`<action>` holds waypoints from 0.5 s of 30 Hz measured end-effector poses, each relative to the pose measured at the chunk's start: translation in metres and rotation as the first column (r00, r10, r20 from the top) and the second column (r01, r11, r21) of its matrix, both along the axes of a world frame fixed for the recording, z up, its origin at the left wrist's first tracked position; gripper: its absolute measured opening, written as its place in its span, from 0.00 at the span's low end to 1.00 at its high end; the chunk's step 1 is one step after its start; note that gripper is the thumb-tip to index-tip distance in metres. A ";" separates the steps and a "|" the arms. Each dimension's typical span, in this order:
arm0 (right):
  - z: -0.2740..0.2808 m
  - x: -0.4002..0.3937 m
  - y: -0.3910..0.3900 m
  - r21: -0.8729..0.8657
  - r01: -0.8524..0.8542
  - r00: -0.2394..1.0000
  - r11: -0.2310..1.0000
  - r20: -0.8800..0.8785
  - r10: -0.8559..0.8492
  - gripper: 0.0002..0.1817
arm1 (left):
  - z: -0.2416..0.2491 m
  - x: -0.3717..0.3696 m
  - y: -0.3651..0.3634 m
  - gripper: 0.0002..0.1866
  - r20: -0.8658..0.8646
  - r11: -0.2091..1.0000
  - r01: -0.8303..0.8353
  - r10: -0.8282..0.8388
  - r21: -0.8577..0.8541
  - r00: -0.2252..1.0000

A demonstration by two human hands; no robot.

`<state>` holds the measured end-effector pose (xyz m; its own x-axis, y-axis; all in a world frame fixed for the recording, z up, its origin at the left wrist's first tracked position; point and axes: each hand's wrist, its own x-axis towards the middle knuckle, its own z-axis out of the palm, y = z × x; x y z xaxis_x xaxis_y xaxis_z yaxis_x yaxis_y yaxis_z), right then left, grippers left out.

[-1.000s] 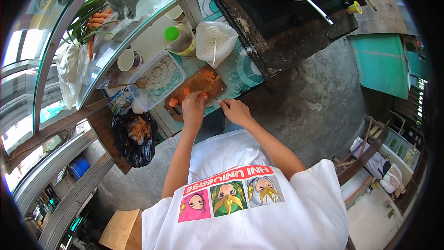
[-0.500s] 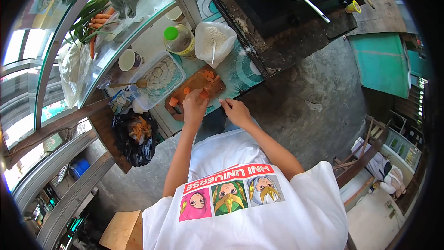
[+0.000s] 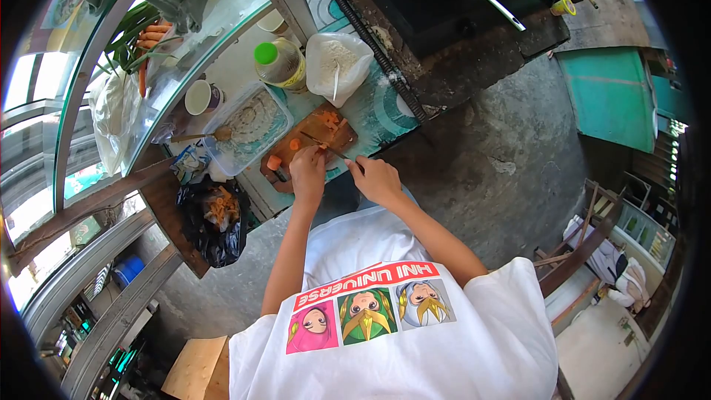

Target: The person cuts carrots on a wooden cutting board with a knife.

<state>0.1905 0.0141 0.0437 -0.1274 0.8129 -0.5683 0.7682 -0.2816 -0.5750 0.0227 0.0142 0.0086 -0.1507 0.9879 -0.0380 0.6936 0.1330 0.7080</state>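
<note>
On a brown wooden board [image 3: 299,133] lie chopped orange carrot bits [image 3: 330,120] near the far end and a thicker carrot piece [image 3: 274,163] at the near left. My right hand [image 3: 376,179] is closed around the handle of a knife [image 3: 333,151], whose thin blade points left over the board. Beside the blade, my left hand [image 3: 307,170] is closed at the board's near edge, its fingertips on a small piece of carrot.
Behind the board are a plastic tub [image 3: 252,130] with a wooden spoon, a green-capped bottle [image 3: 280,67] and a bag of white powder [image 3: 337,67]. A black bag of peelings [image 3: 222,211] hangs at left. A black stove [image 3: 444,22] stands at upper right.
The knife blade now shows over the board, left of my right hand. My left hand's fingers have drawn together and shifted slightly; the view has moved a little.
</note>
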 end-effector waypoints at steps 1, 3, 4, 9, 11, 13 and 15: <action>-0.003 -0.001 0.000 -0.011 0.006 1.000 1.000 -0.007 -0.006 0.24 | 0.000 0.000 0.000 0.10 -0.001 1.000 0.003 -0.003 0.010 1.000; -0.008 -0.002 -0.002 -0.010 0.021 1.000 1.000 -0.008 -0.021 0.24 | 0.000 -0.001 0.002 0.10 -0.005 1.000 0.008 -0.008 0.026 1.000; -0.010 -0.002 -0.002 -0.011 0.035 0.999 0.999 -0.005 -0.035 0.25 | 0.000 -0.001 0.002 0.10 0.047 0.999 0.004 -0.002 -0.038 0.999; -0.005 0.003 0.000 -0.076 0.051 0.998 0.996 -0.042 -0.055 0.25 | 0.002 0.000 0.001 0.11 0.101 0.996 -0.019 0.028 -0.093 0.994; -0.003 0.002 0.000 -0.105 0.053 0.997 0.993 -0.056 -0.059 0.25 | 0.005 0.001 0.002 0.10 0.093 0.997 -0.017 0.025 -0.082 0.995; -0.003 0.002 -0.003 -0.084 0.072 0.996 0.994 -0.047 -0.076 0.25 | 0.001 -0.001 0.002 0.10 0.076 0.997 -0.012 0.017 -0.070 0.997; -0.003 0.003 -0.004 -0.073 0.069 0.996 0.995 -0.050 -0.072 0.25 | -0.002 -0.001 0.003 0.10 0.062 0.998 -0.003 0.007 -0.060 0.998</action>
<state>0.1939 0.0104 0.0407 -0.1022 0.7788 -0.6189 0.7143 -0.3755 -0.5906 0.0217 0.0168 0.0063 -0.1509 0.9828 -0.1065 0.6477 0.1796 0.7405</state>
